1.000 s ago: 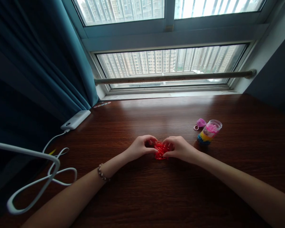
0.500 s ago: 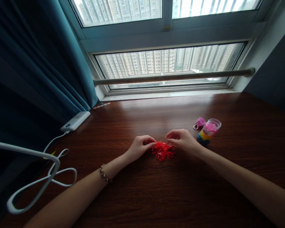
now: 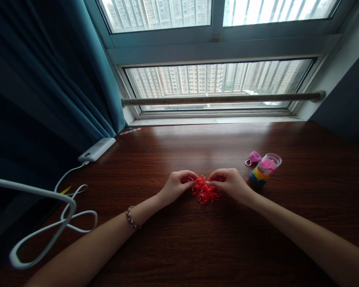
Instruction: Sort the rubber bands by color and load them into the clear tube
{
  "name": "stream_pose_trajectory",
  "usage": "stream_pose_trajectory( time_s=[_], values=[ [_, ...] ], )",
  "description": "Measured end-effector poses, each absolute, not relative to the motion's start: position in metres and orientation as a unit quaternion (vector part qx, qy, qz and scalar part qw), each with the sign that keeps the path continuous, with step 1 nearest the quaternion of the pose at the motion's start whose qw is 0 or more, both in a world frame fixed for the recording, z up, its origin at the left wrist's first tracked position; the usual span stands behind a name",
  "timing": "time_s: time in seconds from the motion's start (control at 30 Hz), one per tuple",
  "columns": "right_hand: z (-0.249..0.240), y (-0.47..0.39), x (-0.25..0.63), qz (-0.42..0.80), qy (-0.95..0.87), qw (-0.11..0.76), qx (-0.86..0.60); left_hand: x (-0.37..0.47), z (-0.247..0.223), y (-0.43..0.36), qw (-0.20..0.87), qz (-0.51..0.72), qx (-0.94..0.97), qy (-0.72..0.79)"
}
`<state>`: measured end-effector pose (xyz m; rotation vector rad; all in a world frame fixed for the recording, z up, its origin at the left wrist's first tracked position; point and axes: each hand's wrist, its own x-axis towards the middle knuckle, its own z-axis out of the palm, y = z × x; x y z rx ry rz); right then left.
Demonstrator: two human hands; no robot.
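A small heap of red loops (image 3: 206, 193) lies on the dark wooden table (image 3: 179, 239). At its left edge is my left hand (image 3: 178, 185), thumb and fingers pinched on part of the red loops. My right hand (image 3: 229, 182) reaches the heap's upper right side, its fingertips pinched together there; what they grip is too small to make out. Beyond my right hand stands a clear jar (image 3: 265, 169), tilted in view, with pink, yellow and blue contents. Beside the jar lies a pink cap (image 3: 254, 156) with a ring.
A white power bank (image 3: 97, 150) lies by the blue curtain (image 3: 107, 95) at the left. Its white cable (image 3: 56, 193) loops near my left forearm. A metal rail (image 3: 221, 99) crosses in front of the window behind the table.
My right hand has moved slightly left and down to the red heap, and its fingers have closed. My left hand has hardly moved. The view has shifted a little.
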<state>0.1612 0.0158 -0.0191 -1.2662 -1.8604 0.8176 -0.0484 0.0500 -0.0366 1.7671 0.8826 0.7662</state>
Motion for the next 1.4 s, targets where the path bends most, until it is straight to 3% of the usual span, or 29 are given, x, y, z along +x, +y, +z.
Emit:
stream_pose_trajectory(
  time_s=[0.57, 0.8, 1.07, 1.4],
  values=[
    [-0.021, 0.011, 0.154, 0.265, -0.75, 0.392, -0.462, -0.046, -0.033, 0.044, 0.488, 0.331, 0.724, 0.357],
    [-0.025, 0.008, 0.152, 0.307, -0.712, 0.43, -0.463, -0.044, -0.031, 0.04, 0.525, 0.365, 0.685, 0.348],
    [-0.017, 0.001, 0.148, 0.244, -0.787, 0.427, -0.372, -0.042, -0.027, 0.035, 0.509, 0.354, 0.715, 0.323],
    [-0.024, -0.001, 0.145, 0.247, -0.787, 0.422, -0.375, -0.041, -0.027, 0.032, 0.514, 0.349, 0.719, 0.312]
  ],
)
